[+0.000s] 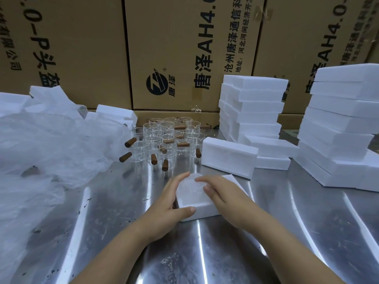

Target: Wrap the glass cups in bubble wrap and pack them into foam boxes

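Note:
An open white foam box [202,212] lies on the steel table in front of me. Inside it sits a bubble-wrapped cup [189,188]. My left hand [167,203] holds the box's left side, fingers along the wrapped cup and thumb over the near rim. My right hand [220,193] lies over the right part of the box, its fingers pressing on the wrapped cup. Behind them stand several bare glass cups with brown wooden handles [164,140].
A heap of bubble wrap and plastic film [47,144] fills the left of the steel table [205,253]. Foam boxes stand stacked at the back right [252,107] and far right [340,128]; one lies alone [229,156]. Cardboard cartons [174,48] wall off the back.

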